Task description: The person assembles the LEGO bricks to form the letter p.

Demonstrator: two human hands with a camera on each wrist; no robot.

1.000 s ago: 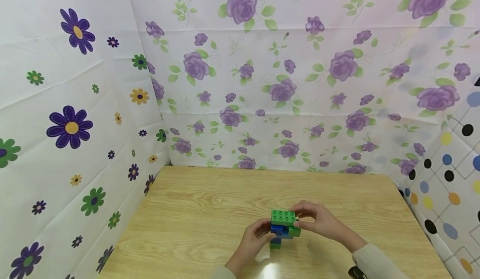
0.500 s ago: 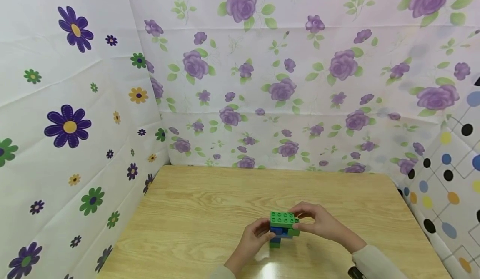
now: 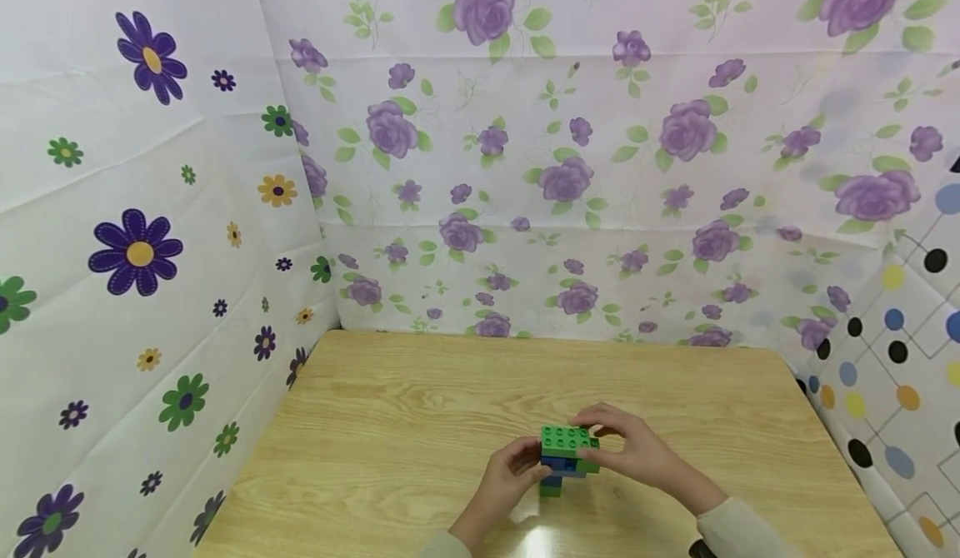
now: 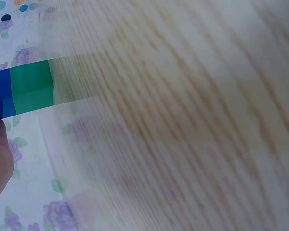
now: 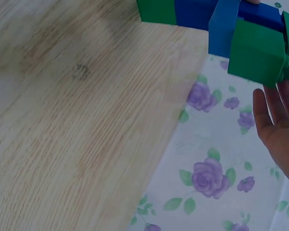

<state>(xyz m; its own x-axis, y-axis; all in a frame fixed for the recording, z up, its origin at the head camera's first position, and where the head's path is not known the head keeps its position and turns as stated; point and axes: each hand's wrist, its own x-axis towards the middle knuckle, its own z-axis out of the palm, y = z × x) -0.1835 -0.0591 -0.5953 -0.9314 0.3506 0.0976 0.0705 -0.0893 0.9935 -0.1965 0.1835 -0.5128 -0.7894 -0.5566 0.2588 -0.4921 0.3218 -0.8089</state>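
A small tower of toy building bricks stands on the wooden table. Its foot is a green brick [image 3: 551, 491], which also shows as a green block [image 4: 32, 85] in the left wrist view. Blue bricks [image 3: 557, 465] rise above that. A lighter blue brick [image 5: 223, 30] juts sideways and bears a small green brick [image 5: 256, 54]. On top lies a studded green brick [image 3: 564, 440]. My left hand [image 3: 501, 479] grips the tower's blue part from the left, thumb in front. From the right, my right hand [image 3: 633, 451] holds the top green brick between thumb and fingers.
The wooden table [image 3: 390, 425] stretches around the tower. Behind it hangs a cloth with purple roses [image 3: 487, 158]. A flowered cloth [image 3: 225, 308] closes off the left side, and a dotted one [image 3: 892, 391] the right.
The top green brick has come down slightly onto the tower. My right hand has shifted a little to the left and down along it. My left hand has stayed in place.
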